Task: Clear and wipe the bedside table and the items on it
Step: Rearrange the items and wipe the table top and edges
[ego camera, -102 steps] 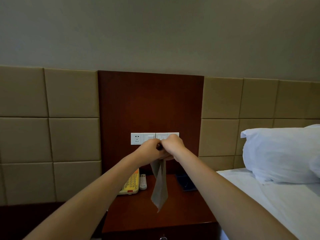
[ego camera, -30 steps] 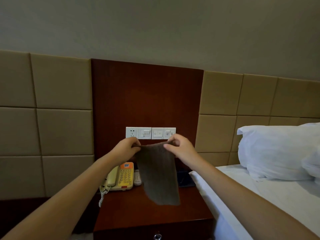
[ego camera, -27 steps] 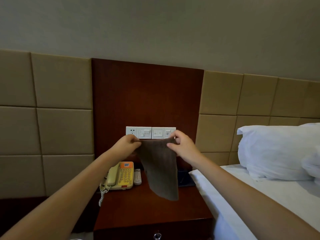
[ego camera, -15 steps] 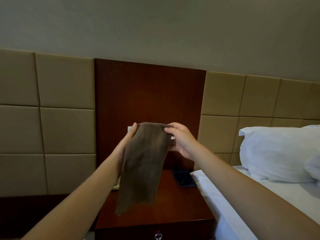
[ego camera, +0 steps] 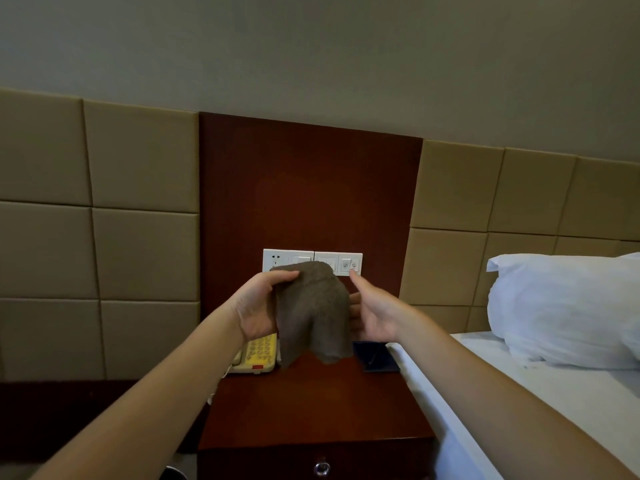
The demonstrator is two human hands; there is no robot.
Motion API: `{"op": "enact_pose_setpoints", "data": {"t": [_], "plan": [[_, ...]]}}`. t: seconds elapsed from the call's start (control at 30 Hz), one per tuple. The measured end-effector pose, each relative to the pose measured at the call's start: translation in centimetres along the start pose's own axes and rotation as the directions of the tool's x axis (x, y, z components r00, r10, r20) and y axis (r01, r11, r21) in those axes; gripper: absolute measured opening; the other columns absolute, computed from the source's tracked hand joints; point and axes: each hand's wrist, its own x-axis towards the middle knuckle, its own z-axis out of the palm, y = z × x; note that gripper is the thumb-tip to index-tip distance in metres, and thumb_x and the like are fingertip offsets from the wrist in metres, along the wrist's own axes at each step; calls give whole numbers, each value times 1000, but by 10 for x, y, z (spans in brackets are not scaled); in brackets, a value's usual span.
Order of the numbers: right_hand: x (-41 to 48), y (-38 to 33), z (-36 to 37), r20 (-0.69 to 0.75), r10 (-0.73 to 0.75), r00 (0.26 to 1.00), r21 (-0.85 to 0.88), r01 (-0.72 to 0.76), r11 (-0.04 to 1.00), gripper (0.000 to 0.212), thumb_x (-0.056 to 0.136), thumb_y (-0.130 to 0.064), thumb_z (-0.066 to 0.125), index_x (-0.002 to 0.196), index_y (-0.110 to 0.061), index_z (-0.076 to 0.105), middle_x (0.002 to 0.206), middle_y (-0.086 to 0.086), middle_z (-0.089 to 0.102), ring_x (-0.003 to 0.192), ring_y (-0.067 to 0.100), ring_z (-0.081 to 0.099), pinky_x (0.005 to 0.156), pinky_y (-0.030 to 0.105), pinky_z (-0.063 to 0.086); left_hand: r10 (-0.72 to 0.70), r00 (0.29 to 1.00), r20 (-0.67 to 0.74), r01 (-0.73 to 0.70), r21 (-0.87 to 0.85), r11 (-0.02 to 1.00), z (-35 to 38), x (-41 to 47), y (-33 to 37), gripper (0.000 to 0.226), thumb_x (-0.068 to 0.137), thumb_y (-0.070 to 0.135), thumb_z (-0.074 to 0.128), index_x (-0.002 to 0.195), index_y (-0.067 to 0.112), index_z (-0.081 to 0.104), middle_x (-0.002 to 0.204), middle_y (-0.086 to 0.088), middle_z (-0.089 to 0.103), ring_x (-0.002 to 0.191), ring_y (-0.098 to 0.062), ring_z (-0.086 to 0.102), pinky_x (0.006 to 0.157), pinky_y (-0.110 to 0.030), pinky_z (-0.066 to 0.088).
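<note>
- Against the worktop's right edge: a white bed point(ego camera: 554, 396) with a pillow point(ego camera: 561, 306).
- Below the hands: a dark wooden worktop point(ego camera: 311, 407).
- Held up over the worktop's back edge: a brown cloth point(ego camera: 311, 313), draped and hanging.
- Gripping the cloth's top, thumb over it: the left hand point(ego camera: 258, 306).
- Spread, fingers straight, at the cloth's right side: the right hand point(ego camera: 375, 313).
- At the back left corner: a yellow telephone point(ego camera: 258, 355); back right, a dark flat item point(ego camera: 375, 358).

the cloth point(ego camera: 311, 313) hangs from the left hand point(ego camera: 258, 306) above the back of the bedside table point(ego camera: 311, 410), the right hand point(ego camera: 374, 310) just right of it, with a telephone point(ego camera: 256, 355) on the table back left, a flat item point(ego camera: 377, 358) back right, the switch panel point(ego camera: 349, 263) on the wall behind, and the bed point(ego camera: 554, 393) with its pillow point(ego camera: 561, 306) alongside on the right.
</note>
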Motion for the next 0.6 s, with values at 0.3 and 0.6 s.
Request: {"op": "enact_pose_setpoints", "data": {"t": [0.3,0.6], "plan": [[2,0,2,34,-285,958,-5,285,959,22,91,-16,62,111,-9,61,113,11,66,103,26,64,80,37,54,-79,997,-26,82,123,989,-16,3,8,25,97,21,44,116,9,55,111,-15,62,102,-28,58,83,-42,46],[21,11,11,-159,-417,895,-149,396,906,26,88,-8,64,111,-18,55,110,5,59,100,21,61,82,33,52,-51,964,-261,106,199,974,-42,27,-1,53,90,11,59,138,3,36,138,-19,45,126,-33,45,103,-43,40]]}}
